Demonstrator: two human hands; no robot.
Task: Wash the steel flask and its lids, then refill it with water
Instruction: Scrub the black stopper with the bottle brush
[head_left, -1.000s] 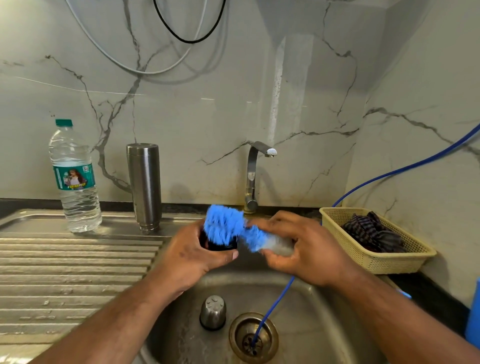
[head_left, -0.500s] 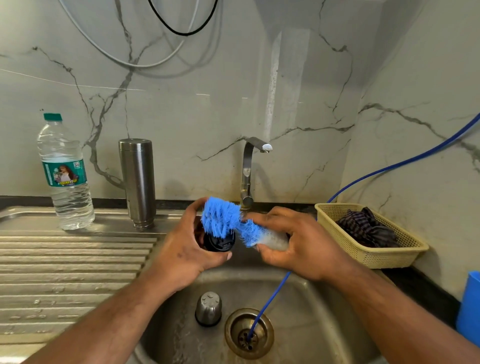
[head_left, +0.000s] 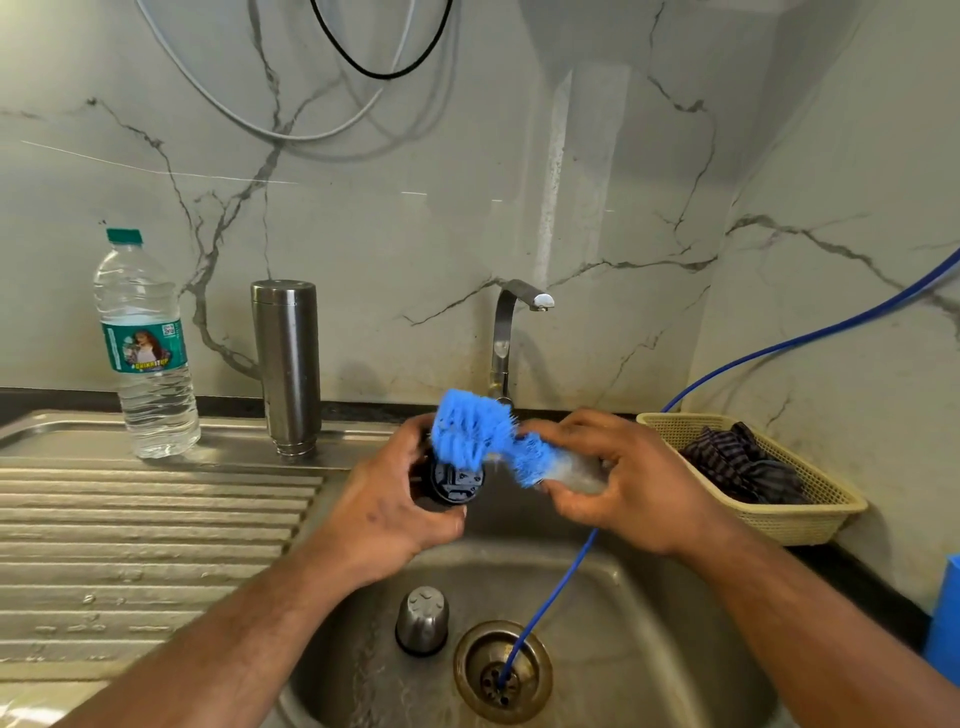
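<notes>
While the left hand (head_left: 395, 514) cups the black lid (head_left: 456, 480) over the sink (head_left: 649, 623), seemingly so drips fall into the basin, the right hand (head_left: 618, 483) grips the blue brush (head_left: 475, 426), bristles pressed onto the lid. The lid looks dark, ridged inside. The flask (head_left: 287, 364) stands upside down on the drainboard, probably draining; a steel cap (head_left: 422, 618) sits in the sink.

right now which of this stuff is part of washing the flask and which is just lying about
Part of the job:
flask, upside down on the drainboard
black lid in the left hand
blue brush in the right hand
steel cap in the sink
tap

Lying about:
water bottle
basket of cloth
blue hose
</notes>
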